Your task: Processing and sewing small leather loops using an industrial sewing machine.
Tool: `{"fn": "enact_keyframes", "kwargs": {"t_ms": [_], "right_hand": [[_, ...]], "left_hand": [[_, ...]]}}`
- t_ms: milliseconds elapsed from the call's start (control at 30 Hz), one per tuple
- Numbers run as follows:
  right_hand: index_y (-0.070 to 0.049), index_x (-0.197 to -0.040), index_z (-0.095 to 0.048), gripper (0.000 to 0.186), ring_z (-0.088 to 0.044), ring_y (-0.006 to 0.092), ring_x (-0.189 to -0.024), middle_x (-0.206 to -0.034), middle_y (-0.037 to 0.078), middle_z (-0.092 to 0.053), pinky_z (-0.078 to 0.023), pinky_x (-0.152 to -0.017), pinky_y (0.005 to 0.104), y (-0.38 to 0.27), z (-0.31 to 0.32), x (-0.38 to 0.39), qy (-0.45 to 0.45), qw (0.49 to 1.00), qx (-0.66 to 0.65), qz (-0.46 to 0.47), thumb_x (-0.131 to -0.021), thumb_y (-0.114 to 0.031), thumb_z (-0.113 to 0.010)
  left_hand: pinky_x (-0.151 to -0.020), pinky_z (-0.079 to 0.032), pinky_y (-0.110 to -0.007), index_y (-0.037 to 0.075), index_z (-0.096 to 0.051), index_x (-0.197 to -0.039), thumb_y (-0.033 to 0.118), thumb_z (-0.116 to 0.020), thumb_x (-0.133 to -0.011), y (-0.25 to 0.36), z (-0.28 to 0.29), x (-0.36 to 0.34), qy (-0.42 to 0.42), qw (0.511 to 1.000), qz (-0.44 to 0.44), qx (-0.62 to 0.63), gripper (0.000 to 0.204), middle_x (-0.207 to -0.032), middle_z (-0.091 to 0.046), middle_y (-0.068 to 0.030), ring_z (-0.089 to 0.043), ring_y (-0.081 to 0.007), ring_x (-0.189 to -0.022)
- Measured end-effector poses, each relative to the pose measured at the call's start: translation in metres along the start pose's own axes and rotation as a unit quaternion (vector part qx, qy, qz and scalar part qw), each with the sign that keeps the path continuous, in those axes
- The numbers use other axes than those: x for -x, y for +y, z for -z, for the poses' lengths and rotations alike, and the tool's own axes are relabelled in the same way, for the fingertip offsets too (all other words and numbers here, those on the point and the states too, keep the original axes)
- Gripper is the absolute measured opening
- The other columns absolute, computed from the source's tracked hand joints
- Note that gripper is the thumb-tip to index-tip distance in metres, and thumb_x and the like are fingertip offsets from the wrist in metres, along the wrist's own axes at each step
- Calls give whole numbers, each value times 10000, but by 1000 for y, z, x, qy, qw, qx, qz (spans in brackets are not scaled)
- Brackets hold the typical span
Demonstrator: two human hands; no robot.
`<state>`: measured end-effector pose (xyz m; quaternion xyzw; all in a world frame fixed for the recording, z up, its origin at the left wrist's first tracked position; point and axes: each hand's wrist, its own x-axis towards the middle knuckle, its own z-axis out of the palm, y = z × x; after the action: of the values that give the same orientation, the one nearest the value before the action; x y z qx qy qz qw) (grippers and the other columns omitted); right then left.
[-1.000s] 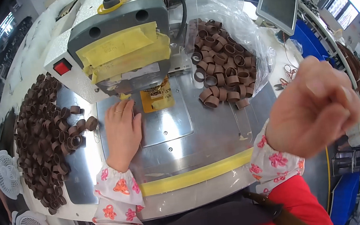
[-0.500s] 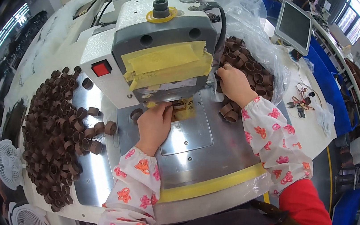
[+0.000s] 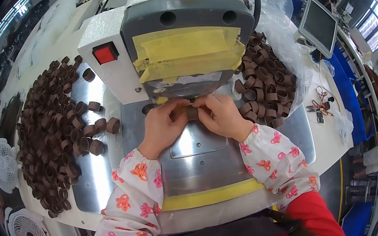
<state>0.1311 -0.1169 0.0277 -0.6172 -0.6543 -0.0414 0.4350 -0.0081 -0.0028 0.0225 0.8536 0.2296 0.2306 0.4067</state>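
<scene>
So the white tabletop (image 3: 87, 219) is mostly taken up by a white-and-grey machine (image 3: 202, 15) with yellow tape stuck across its front and a red square switch (image 3: 104, 54) on its side. A big loose heap of short dark-brown rings (image 3: 52, 139) is spread along the left, and a smaller heap of the same brown rings (image 3: 271, 77) is piled on the right, by a crumpled clear plastic bag (image 3: 272, 6).

Both forearms are covered in white sleeves (image 3: 133, 200) with pink and orange flower prints, and they're angled inward and forward, so the hands nearly meet under the machine head. The left hand (image 3: 164, 128) is kept palm-in with its fingers curled and the thumb and fingertips nearly closed. The right hand (image 3: 224, 118) is bent the same way, mirrored, its gap just as narrow.

Between the fingertips, right below the machine head, a small brown band (image 3: 192, 113) is pinched by both hands; its far edge is hidden. One loose brown ring (image 3: 148, 108) is left just beside the left hand's knuckles.
</scene>
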Motion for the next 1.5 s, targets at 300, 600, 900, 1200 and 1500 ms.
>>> {"fn": "enact_keyframes", "kwargs": {"t_ms": [300,600,900,1200,1500], "right_hand": [[3,-911,-599,177,-569,178,-587,-710,111,-598,-455,-541,282,-1,-6,9,-20,975,-133,-178,-743,-42,-634],[12,-838,-554,118,-595,293,-660,-807,148,-589,-474,-580,337,7,-3,16,-9,968,-181,-176,-734,19,-609],[18,-785,-551,60,-554,355,-735,-805,161,-543,-462,-619,375,15,-4,9,-6,990,-89,-110,-734,46,-561],[16,-734,-542,65,-547,359,-714,-790,167,-539,-456,-605,386,21,-10,3,-5,986,-97,-134,-697,69,-550],[22,-733,-535,70,-547,360,-692,-772,165,-536,-449,-588,390,20,-9,1,-6,985,-93,-147,-693,74,-558]], "left_hand": [[-560,-473,-346,77,-644,-821,142,-627,-695,-9,-13,-5,39,992,-62,-102,143,-704,-628,-99,-612,-274,-621],[-539,-464,-283,61,-663,-909,196,-695,-705,-5,-6,-4,3,999,-2,-36,247,-662,-618,-92,-599,-199,-557],[-524,-454,-319,65,-675,-828,247,-699,-708,-6,-10,-12,14,998,27,-63,219,-645,-626,-74,-601,-219,-557],[-524,-446,-367,73,-683,-728,285,-667,-716,-5,-11,-18,16,989,20,-149,213,-622,-620,-77,-590,-279,-582],[-513,-448,-360,75,-683,-728,250,-664,-719,-6,-10,-20,14,991,-16,-133,176,-610,-618,-77,-591,-276,-568]]}}
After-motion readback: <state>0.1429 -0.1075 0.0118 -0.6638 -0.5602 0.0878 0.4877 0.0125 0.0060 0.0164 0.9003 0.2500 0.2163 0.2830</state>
